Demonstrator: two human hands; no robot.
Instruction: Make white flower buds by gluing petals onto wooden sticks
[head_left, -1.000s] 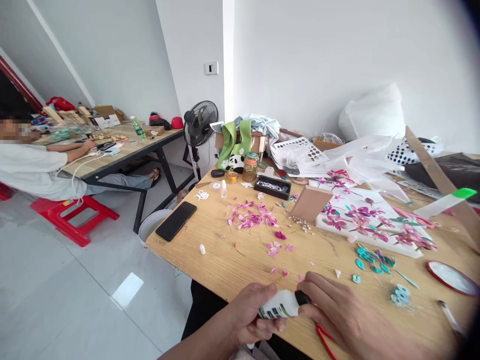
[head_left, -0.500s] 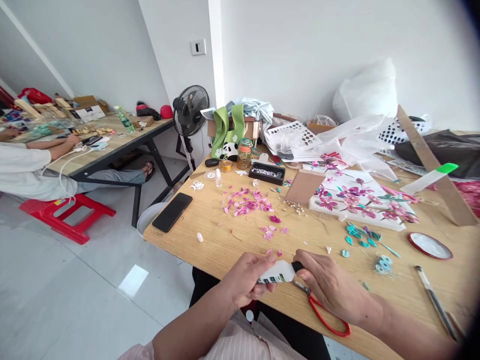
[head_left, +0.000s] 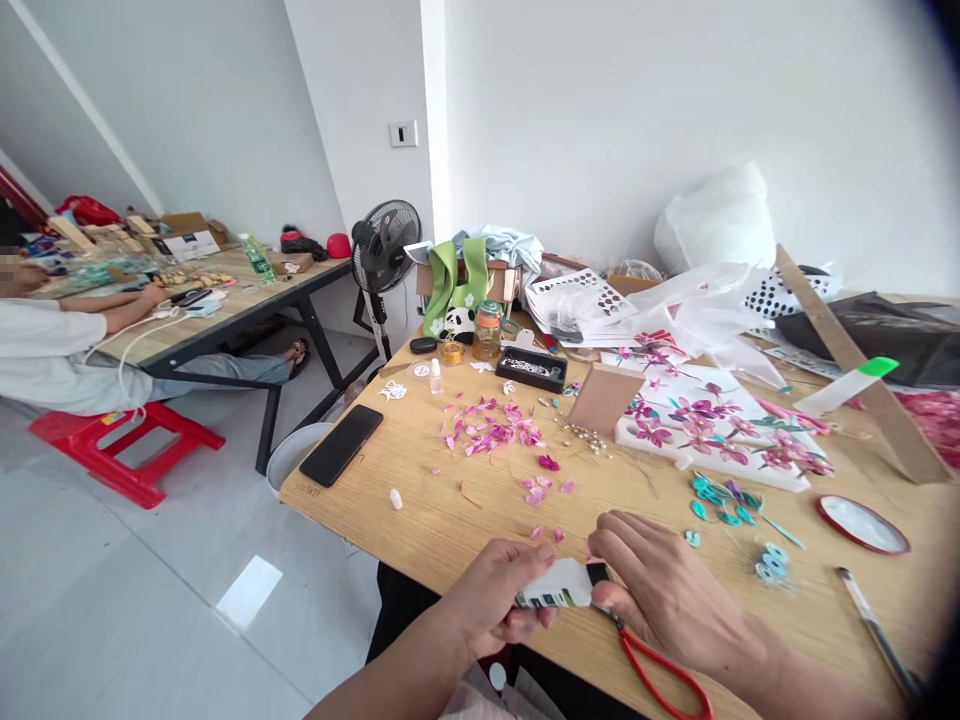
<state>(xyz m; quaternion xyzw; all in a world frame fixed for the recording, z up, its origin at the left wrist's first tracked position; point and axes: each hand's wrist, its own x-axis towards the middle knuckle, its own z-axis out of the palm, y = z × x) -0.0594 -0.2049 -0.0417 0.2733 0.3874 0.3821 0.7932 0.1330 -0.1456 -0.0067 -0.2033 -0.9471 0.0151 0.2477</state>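
holding bottle (head_left: 564,582) near table edge (head_left: 390,551), scissors (head_left: 624,640) crowding right hand (head_left: 656,585)

I see by bright, soft light, with a glare patch (head_left: 250,591) on the floor (head_left: 165,600). Dark blur rounds off my right edge.

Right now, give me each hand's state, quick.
Left hand: closed, holding the white bottle.
Right hand: closed on the bottle's black cap.

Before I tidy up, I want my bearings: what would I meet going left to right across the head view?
Red stool → phone → small white piece → left hand → bottle → right hand → blue rolls → pen.
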